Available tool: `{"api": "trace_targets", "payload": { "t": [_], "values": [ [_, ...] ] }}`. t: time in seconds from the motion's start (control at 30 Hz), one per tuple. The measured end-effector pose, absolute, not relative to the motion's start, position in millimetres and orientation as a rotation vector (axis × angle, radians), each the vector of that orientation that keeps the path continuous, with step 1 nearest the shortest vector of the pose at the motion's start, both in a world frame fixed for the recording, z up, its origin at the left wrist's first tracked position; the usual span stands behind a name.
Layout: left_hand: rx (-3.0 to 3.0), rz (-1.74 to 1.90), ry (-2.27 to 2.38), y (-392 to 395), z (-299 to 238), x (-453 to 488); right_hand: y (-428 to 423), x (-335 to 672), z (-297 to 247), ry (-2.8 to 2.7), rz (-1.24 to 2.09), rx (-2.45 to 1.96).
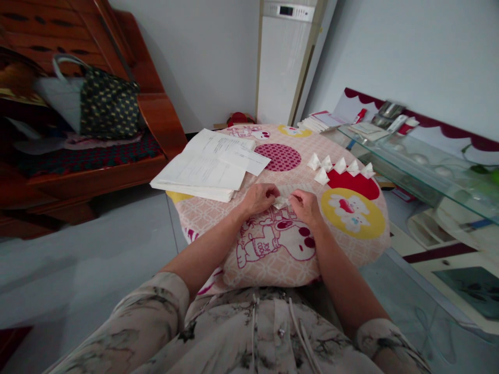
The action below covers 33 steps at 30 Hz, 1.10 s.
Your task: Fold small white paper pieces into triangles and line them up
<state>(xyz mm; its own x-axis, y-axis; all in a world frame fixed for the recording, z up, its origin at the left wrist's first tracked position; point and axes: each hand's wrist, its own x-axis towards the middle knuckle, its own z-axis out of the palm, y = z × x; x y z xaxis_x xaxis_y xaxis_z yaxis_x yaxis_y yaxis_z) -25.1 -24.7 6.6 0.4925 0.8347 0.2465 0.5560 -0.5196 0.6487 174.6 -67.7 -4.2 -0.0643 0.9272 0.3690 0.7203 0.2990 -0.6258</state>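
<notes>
Between my two hands is a small piece of folded white paper (280, 202), just above the patterned tablecloth (224, 221). My left hand (260, 199) is closed, its fingertips pinching the paper's left side. From the other side my right hand (306, 206) grips it with thumb and bent fingers. The exact folds are too small to make out. Beyond my right hand stand several folded white paper pieces (341, 165) with pointed tops, most of them in a row. Off to the left lies a thick stack of printed paper sheets (198, 169), with a loose slip (251, 160) over its right edge.
A glass shelf (421, 161) with small items runs close along the table's right side. More papers (319, 121) lie at the table's far edge. To the left is a wooden bench (163, 122) with bags (109, 101) on it. A tall white appliance (283, 67) stands behind.
</notes>
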Motion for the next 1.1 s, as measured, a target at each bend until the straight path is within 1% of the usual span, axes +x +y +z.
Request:
{"api": "trace_targets", "payload": {
  "t": [0.13,0.27,0.83,1.1],
  "values": [
    [2.279,0.682,1.152,-26,7,-23,-68,169,-7,-1.943,0.076,-1.584],
    [2.312,0.665,1.154,-26,6,-22,-68,164,-9,-2.037,-0.033,-1.647],
    [2.196,0.652,1.034,-21,12,-33,-61,140,-6,-2.153,0.125,-1.746],
    [2.23,0.638,1.02,-18,9,-33,-59,143,-3,-2.184,0.212,-1.708]
  ]
}}
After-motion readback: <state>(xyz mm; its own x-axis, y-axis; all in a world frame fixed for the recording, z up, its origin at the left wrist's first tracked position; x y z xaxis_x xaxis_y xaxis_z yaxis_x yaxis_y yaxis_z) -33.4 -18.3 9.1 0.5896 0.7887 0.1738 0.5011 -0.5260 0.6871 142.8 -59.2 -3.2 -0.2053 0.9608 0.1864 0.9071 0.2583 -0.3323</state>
